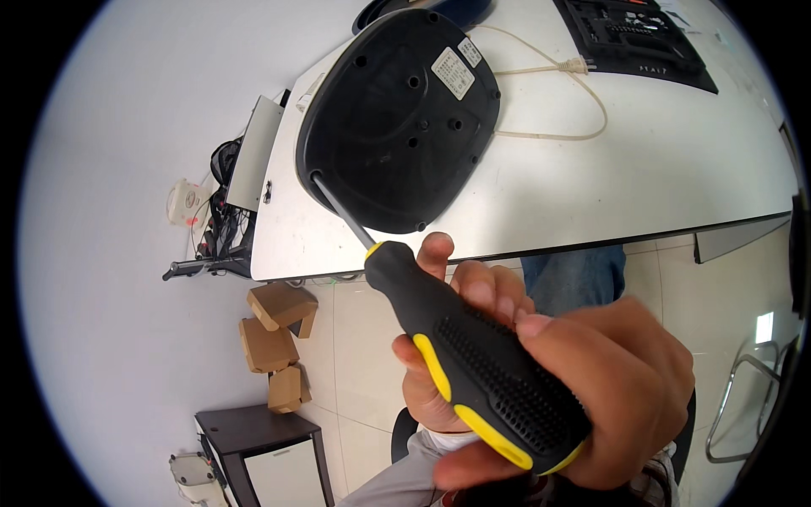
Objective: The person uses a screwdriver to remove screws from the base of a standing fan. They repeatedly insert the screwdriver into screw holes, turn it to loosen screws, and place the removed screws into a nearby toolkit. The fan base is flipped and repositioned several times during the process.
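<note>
A large screwdriver [473, 346] with a black and yellow handle slants across the middle. Around the back end of its handle, my right hand [629, 372] is closed. My left hand [422, 397] is behind the handle, its fingers curled about it nearer the shaft and partly hidden. The shaft's tip sits at a hole near the lower left rim of a black rounded appliance base [397, 160], which lies underside up on the table. White labels [454, 73] and several recessed holes show on that underside.
The white table [541, 186] carries a pale power cord with a plug [574, 65] and an opened black tool case [634, 38]. A dark blue rounded object [469, 12] is behind the base. Cardboard boxes [270, 338], a dark cabinet [262, 427] and a metal-framed chair [748, 406] stand on the floor.
</note>
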`<state>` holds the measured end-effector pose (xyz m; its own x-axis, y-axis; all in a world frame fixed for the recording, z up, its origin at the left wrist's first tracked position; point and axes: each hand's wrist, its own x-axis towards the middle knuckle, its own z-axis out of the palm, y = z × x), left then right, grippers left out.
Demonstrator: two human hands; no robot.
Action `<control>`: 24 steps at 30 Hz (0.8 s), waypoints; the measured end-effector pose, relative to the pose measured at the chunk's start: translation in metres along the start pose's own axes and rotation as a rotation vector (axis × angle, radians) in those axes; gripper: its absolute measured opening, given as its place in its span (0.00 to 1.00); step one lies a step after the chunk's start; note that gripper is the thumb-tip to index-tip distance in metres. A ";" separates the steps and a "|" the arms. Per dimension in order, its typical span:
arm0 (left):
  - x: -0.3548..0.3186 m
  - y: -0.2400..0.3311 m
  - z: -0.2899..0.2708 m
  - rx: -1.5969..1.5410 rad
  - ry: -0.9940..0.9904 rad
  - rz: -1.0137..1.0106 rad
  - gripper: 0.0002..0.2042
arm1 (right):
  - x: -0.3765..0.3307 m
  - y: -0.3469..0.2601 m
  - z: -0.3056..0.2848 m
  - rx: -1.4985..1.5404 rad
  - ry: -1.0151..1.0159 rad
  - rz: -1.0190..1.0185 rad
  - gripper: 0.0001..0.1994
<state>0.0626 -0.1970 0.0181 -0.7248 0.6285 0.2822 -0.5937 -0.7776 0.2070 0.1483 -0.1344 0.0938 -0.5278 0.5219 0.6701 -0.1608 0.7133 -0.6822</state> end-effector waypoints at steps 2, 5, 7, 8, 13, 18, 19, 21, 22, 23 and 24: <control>-0.001 -0.002 0.042 0.006 0.154 0.016 0.32 | -0.001 -0.004 0.011 -0.207 0.062 0.008 0.24; -0.001 -0.002 0.038 -0.011 0.051 -0.069 0.30 | 0.004 0.008 0.003 -0.152 0.097 -0.110 0.20; -0.001 0.005 0.024 0.042 -0.011 -0.064 0.29 | 0.003 0.050 0.027 0.113 0.189 -0.442 0.14; 0.001 0.002 0.025 0.033 -0.028 -0.067 0.29 | 0.018 0.057 0.026 0.086 0.221 -0.589 0.14; 0.008 -0.012 0.033 -0.023 -0.049 -0.107 0.27 | -0.031 0.042 0.061 0.564 0.048 0.079 0.15; 0.007 -0.007 0.028 -0.119 -0.067 -0.076 0.31 | -0.015 0.007 0.016 0.168 -0.037 0.070 0.25; 0.005 -0.003 0.035 -0.083 -0.077 -0.084 0.32 | -0.006 -0.005 0.000 0.076 -0.046 0.018 0.27; 0.005 0.003 0.023 -0.051 -0.078 -0.092 0.34 | -0.003 0.006 0.004 -0.039 -0.021 -0.103 0.32; 0.005 0.004 0.020 -0.026 -0.068 -0.096 0.36 | 0.000 0.013 0.005 -0.099 0.003 -0.160 0.36; 0.002 0.006 0.023 0.012 -0.017 -0.081 0.33 | -0.005 0.012 0.004 -0.118 -0.028 -0.121 0.35; -0.001 0.005 0.024 0.041 0.029 -0.076 0.30 | -0.011 0.011 0.001 -0.153 -0.056 -0.088 0.35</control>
<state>0.0692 -0.2016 0.0415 -0.6880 0.6858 0.2374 -0.6333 -0.7270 0.2652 0.1513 -0.1330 0.0790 -0.5633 0.4309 0.7050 -0.0818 0.8200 -0.5665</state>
